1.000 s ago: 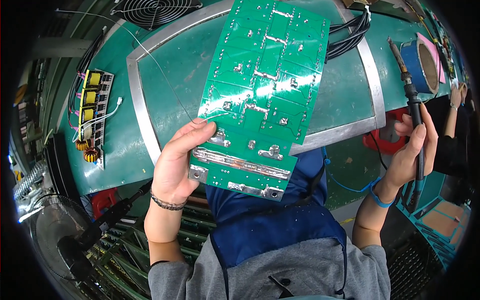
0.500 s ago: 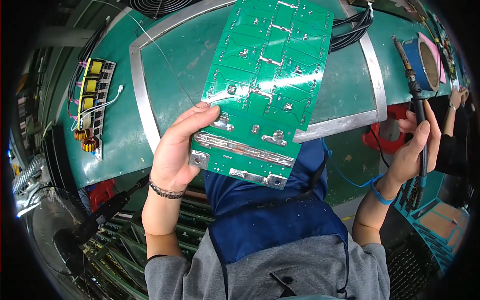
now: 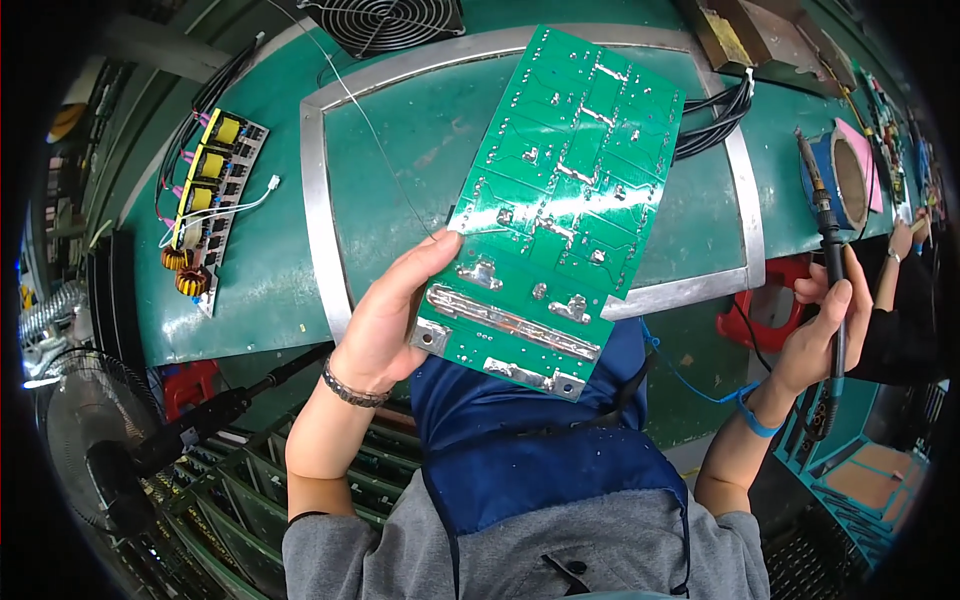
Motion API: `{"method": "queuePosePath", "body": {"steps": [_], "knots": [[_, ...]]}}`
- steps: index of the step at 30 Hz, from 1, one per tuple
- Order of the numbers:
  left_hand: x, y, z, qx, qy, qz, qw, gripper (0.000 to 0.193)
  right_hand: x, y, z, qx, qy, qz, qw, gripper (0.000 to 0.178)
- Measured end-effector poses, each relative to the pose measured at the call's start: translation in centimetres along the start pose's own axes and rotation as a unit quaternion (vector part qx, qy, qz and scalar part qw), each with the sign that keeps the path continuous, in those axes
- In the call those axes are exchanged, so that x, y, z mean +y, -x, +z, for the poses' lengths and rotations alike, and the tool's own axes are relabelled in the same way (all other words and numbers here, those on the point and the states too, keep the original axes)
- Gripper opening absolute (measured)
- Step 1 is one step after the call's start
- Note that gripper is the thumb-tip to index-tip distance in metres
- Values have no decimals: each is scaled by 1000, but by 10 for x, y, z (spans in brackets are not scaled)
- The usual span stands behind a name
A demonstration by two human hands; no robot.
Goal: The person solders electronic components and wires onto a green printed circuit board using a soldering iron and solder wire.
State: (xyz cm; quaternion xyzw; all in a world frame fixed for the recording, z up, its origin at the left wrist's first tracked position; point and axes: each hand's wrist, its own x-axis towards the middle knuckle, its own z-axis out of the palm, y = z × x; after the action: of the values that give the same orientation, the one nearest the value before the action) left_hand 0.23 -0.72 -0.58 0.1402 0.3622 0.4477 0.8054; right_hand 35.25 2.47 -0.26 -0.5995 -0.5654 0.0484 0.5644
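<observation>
- Left hand (image 3: 385,320): yours, clenched on the lower left edge of a long green printed circuit board with silver solder tracks (image 3: 555,190). Thumb lies across the face just above the grip; the other fingers are behind the board, out of sight.
- Green circuit board: held up off the bench, solder side toward you, tilted, running up and to the right from the grip. Its far end hangs over the green bench top (image 3: 250,290) inside the bright metal frame (image 3: 318,230).
- Right hand (image 3: 820,335): yours, wrapped round the dark handle of a soldering iron (image 3: 828,260), well to the right of the board. The tip points up and away from that grip, beside a blue roll of tape (image 3: 845,180).
- Left of the board grip, lying on the bench: a second board with yellow-topped transformers and copper coils (image 3: 200,210), white lead trailing from it.
- Risk, as I judge it: you hold a long board by one corner only, so its weight could twist it out of your fingers and drop it onto the metal frame.
- Risk: the iron is held near your wrist cord (image 3: 760,425) and near another person's hand (image 3: 900,240); a careless swing could burn either.
- Hidden: the component side of the board, and whether the iron is hot.
- Cut off: a wire-guarded fan (image 3: 385,25) beyond the board's far end, at the top rim.
</observation>
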Motion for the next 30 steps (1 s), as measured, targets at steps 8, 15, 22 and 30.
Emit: {"method": "queuePosePath", "body": {"steps": [8, 15, 22, 30], "knots": [[-5, 0, -5, 60, -26, 5, 998, 40, 47, -82, 17, 21, -250, 144, 957, 27], [-9, 1, -2, 102, 12, 35, 994, 37, 50, -151, 80, -81, -527, 273, 801, 50], [-9, 3, -2, 68, 37, 23, 997, 32, 143, -199, 108, 19, -510, 396, 763, 31], [-14, 7, -10, 28, 64, 48, 996, 34, 63, -146, 107, -146, -564, 376, 720, 35]]}}
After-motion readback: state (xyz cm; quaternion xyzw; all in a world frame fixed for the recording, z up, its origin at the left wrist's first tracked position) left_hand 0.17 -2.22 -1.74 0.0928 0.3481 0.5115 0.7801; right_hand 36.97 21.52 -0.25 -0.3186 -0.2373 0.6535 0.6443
